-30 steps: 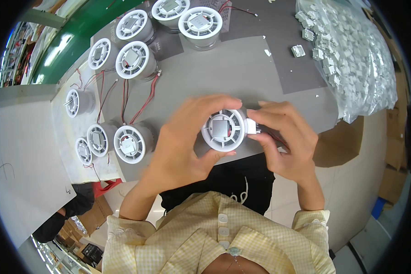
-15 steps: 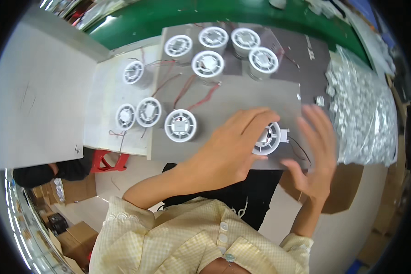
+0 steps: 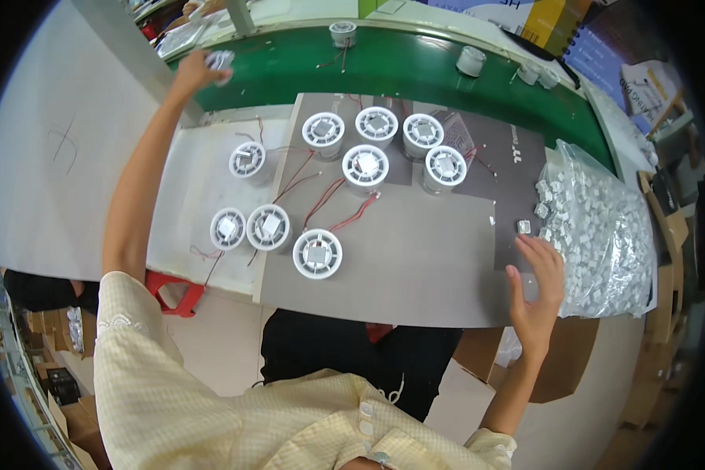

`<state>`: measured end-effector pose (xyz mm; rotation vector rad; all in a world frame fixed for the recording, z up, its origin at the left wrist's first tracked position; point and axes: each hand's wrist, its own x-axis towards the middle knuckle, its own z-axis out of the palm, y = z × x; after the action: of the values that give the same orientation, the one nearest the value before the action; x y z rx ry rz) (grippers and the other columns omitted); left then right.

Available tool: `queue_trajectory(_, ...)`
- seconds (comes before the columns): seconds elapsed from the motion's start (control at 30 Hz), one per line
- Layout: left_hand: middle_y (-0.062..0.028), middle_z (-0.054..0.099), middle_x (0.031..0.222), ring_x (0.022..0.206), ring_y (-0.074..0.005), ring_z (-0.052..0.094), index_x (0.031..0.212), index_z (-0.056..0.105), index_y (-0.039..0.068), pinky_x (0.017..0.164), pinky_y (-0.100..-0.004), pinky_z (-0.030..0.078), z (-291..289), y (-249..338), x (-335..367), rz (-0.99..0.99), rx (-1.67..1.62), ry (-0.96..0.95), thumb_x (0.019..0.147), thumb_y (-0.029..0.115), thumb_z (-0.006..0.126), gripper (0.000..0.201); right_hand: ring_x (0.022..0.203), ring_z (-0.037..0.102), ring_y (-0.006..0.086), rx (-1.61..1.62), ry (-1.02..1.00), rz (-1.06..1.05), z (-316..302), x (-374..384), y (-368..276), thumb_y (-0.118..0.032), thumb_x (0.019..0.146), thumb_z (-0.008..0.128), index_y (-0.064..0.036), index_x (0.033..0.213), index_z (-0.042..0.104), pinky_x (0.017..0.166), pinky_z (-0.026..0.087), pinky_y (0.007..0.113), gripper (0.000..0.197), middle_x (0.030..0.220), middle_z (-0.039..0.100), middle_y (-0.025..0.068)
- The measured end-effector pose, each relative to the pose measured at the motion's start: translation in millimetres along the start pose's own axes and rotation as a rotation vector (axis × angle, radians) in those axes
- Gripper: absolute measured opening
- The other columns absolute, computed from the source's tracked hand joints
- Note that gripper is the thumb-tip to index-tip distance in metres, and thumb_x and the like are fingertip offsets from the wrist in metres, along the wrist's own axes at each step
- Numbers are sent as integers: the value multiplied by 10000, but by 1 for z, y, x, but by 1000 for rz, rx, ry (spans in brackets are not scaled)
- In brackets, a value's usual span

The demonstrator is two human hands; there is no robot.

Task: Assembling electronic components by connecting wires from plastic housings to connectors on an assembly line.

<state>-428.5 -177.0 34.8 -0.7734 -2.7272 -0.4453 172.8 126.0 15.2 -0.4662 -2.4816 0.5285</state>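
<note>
My left hand (image 3: 196, 72) reaches to the far left over the green belt. Its fingers are closed on a white round housing (image 3: 222, 66), blurred and partly covered. Low over the right side of the grey board is my right hand (image 3: 542, 283), fingers apart and holding nothing. Just beyond its fingertips lies a small white block (image 3: 523, 227). Several white cup-shaped housings with spoked rims stand on the board, one nearest me (image 3: 317, 254) and one at the group's middle (image 3: 366, 165). Most have a square piece in the centre; thin red and dark wires trail from several.
A clear plastic bag of small white blocks (image 3: 603, 243) lies at the right. The green belt (image 3: 407, 66) runs along the far side, carrying another housing (image 3: 343, 33) and a white cup (image 3: 471, 60). A pale upright panel (image 3: 63, 157) borders the left.
My left hand has swung from the right of the board to the far left, carrying the housing. My right hand has stayed at the right, lower and open. The view has tilted up.
</note>
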Motion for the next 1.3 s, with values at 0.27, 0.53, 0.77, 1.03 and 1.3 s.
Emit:
queue_trajectory(0.27,-229,609,1237,1149,-370,591,1239,573,21,958,-471,478,44,37,33,132,304,-174,674,435,853,755,1134,529,322,-377,41,102,17,3,35,-23,843,686,-46,1218,638,987,424,421,378,1254,604,105)
queue_trajectory(0.53,-15,215,1618,1449,-339,295,1481,347,302,1142,-585,319,125,171,127,893,693,108,721,-14,744,913,1026,578,336,-471,20,157,45,32,40,-29,878,653,-29,1145,663,870,473,428,267,1083,625,140)
queue_trajectory(0.77,-138,505,1407,1261,-364,506,1175,669,171,1037,-438,463,139,186,141,725,363,-278,781,122,737,402,954,648,309,-284,73,130,41,17,46,46,848,661,-18,1074,684,805,528,372,236,1068,654,143)
queue_trajectory(1.03,-141,678,1182,1003,-324,660,1244,597,36,897,-459,512,-5,176,94,674,153,175,824,332,759,539,929,646,202,153,233,222,32,14,23,93,873,637,9,1105,665,763,551,293,248,1104,626,126)
queue_trajectory(1.3,-160,553,1212,1144,-334,548,1161,671,88,923,-406,460,-138,296,-261,595,11,-39,682,-34,742,499,967,647,183,888,293,237,26,-1,-11,94,844,678,70,1188,611,842,536,282,350,1166,638,192)
